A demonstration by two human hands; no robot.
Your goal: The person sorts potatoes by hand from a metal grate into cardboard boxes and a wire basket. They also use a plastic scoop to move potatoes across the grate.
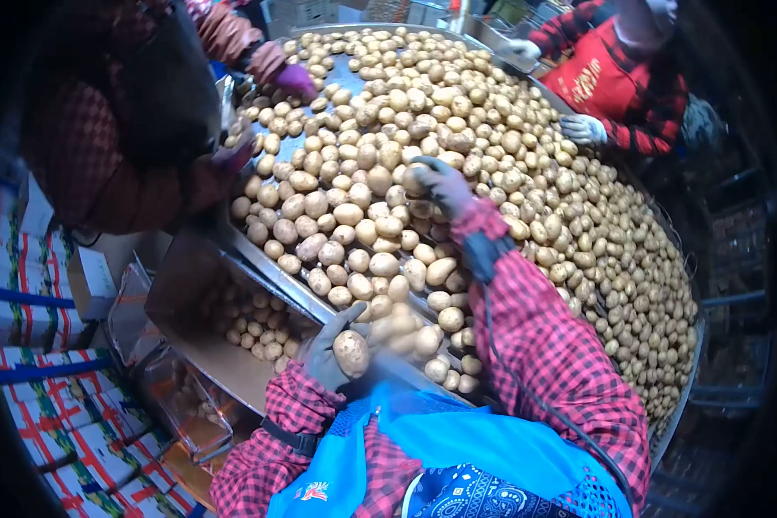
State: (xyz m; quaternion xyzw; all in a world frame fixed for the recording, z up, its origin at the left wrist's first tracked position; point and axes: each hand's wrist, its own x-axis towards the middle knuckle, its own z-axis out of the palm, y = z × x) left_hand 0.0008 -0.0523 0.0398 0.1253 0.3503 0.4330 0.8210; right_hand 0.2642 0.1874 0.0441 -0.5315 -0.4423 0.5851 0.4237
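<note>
One spud (351, 354) in our L hand (326, 354), fingers wrapped round, long axis near-upright. R hand (440, 186) curled on pile (492, 129), grip unclear. Co-worker apron (591, 82) text unreadable.

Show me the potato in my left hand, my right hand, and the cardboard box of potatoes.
potato (351, 353): head view, middle of its skin.
right hand (439, 184): head view, back of the glove.
cardboard box (180, 285): head view, bare inner wall.

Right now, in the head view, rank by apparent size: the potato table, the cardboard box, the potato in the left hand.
1. potato table
2. cardboard box
3. potato in the left hand, smallest despite being nearest the camera.
</note>
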